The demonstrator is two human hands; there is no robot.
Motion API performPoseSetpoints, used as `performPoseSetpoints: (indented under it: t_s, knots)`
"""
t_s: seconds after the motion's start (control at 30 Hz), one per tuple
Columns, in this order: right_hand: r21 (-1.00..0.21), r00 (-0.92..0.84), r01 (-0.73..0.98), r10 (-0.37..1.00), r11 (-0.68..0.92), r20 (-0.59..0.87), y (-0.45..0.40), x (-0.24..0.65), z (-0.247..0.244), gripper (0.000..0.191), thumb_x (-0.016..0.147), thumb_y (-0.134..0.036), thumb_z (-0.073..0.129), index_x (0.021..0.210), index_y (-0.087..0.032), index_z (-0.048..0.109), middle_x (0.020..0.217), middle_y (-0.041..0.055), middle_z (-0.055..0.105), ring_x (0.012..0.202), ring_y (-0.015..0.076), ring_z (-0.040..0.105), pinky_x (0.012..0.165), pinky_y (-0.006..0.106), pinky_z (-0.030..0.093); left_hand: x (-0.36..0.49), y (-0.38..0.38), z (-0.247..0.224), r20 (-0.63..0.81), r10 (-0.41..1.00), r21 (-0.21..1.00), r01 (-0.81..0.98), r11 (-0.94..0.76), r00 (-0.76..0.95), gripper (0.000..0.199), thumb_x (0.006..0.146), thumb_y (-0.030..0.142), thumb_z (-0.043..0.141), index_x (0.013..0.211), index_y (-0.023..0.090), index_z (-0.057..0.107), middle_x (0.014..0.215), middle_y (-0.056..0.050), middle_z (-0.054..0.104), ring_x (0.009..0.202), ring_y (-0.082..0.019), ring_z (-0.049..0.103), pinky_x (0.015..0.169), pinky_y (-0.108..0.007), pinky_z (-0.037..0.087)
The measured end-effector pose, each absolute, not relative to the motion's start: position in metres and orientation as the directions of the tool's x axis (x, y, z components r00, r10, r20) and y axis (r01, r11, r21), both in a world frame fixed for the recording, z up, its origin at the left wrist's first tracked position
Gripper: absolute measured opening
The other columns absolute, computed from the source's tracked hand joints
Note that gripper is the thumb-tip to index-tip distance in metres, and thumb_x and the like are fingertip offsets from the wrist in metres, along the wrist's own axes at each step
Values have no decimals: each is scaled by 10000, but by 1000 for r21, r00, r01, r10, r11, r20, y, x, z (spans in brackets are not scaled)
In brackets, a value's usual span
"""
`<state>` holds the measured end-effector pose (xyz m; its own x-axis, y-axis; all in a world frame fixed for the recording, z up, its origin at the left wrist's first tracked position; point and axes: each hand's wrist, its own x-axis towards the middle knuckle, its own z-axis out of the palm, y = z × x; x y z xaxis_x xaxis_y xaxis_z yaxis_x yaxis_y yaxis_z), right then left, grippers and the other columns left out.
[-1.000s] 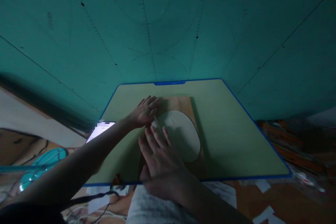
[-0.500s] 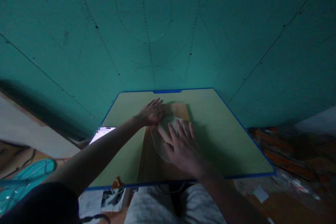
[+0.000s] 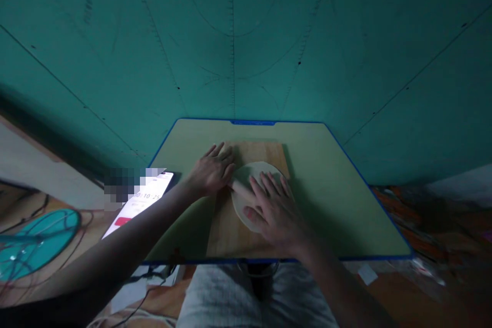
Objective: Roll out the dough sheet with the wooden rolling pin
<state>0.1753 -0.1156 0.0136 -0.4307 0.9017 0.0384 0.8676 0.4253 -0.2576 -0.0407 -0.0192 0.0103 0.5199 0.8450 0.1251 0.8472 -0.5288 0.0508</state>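
A round, flat sheet of pale dough (image 3: 246, 218) lies on a wooden board (image 3: 261, 148). Across the dough, at a slant, rests a light rolling pin (image 3: 245, 192). My right hand (image 3: 273, 210) lies over the pin's right part with fingers stretched out and spread, hiding that end. At the pin's left end is my left hand (image 3: 212, 170), its fingers extended toward the far side of the board. Whether the left palm presses on the pin cannot be seen.
The pale tabletop (image 3: 326, 189) has a blue rim and meets a green wall (image 3: 246, 61) behind. A lit phone (image 3: 144, 197) sits at the left edge, near my left forearm. A turquoise stool (image 3: 42, 241) with cables on it stands at lower left.
The view has shifted, showing more of the phone and board. My left hand has come slightly nearer to me; my right hand stays spread over the rolling pin.
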Motion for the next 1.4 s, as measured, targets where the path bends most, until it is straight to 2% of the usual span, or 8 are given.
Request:
performPoseSetpoints:
  t_s: [0.27, 0.43, 0.6, 0.8, 0.97, 1.13, 1.3, 1.4]
  knots:
    - [-257, -460, 831, 869, 494, 181, -132, 162, 19, 615, 1037, -498, 356, 1534, -139, 405, 1622, 151, 346, 1530, 315, 220, 1252, 559, 135, -76, -69, -1, 174, 855, -17, 870, -493, 488, 634, 1027, 407, 224, 1485, 26, 440, 1543, -197, 454, 1481, -333, 352, 1196, -547, 336]
    - [-263, -298, 896, 924, 357, 240, -103, 165, 12, 548, 1044, -426, 338, 1466, -113, 494, 1556, 176, 448, 1495, 325, 297, 1234, 544, 160, -78, -76, 1, 135, 869, -37, 879, -475, 475, 665, 1030, 458, 214, 1441, 21, 499, 1461, -220, 546, 1405, -336, 474, 1163, -525, 388]
    - [-269, -154, 938, 956, 220, 248, -52, 173, 11, 433, 1006, -310, 378, 1328, -130, 605, 1430, 169, 567, 1411, 312, 404, 1182, 528, 242, -56, -29, 6, 154, 874, -14, 886, -464, 460, 548, 1022, 373, 257, 1389, 119, 575, 1423, -159, 604, 1398, -300, 487, 1163, -492, 389]
    - [-273, -73, 953, 971, 135, 226, -16, 181, 13, 363, 955, -218, 383, 1147, -154, 684, 1249, 170, 658, 1251, 294, 518, 1102, 472, 343, -41, 18, 7, 184, 897, 17, 911, -411, 402, 536, 1019, 413, 283, 1338, 125, 601, 1377, -165, 633, 1365, -300, 515, 1136, -466, 417]
    - [-263, -127, 951, 982, 162, 142, -31, 176, 9, 420, 960, -254, 398, 1290, -113, 616, 1383, 189, 587, 1365, 310, 449, 1158, 509, 279, -48, -5, 2, 225, 894, 19, 915, -403, 389, 581, 1018, 406, 272, 1455, 101, 504, 1498, -206, 515, 1446, -362, 405, 1163, -540, 362]
    - [-209, -214, 950, 971, 233, 111, -61, 166, 8, 595, 986, -345, 406, 1518, -78, 411, 1623, 211, 315, 1528, 335, 211, 1222, 534, 153, -57, -40, 2, 240, 887, -17, 915, -403, 395, 598, 1017, 368, 200, 1447, 102, 520, 1491, -180, 533, 1474, -347, 365, 1181, -533, 340]
    - [-158, -293, 940, 953, 302, 81, -90, 157, 15, 557, 1031, -386, 324, 1506, -128, 459, 1595, 161, 396, 1521, 321, 248, 1238, 561, 118, -67, -71, 4, 217, 897, -8, 920, -392, 384, 623, 1021, 389, 178, 1467, 89, 493, 1517, -166, 509, 1495, -380, 307, 1169, -567, 356]
    - [-161, -316, 929, 941, 333, 122, -111, 150, 20, 544, 1039, -367, 314, 1490, -111, 481, 1583, 167, 412, 1509, 322, 283, 1244, 557, 116, -77, -93, 3, 253, 872, -24, 904, -428, 419, 620, 1030, 411, 180, 1431, 100, 536, 1482, -171, 545, 1475, -385, 348, 1154, -571, 380]
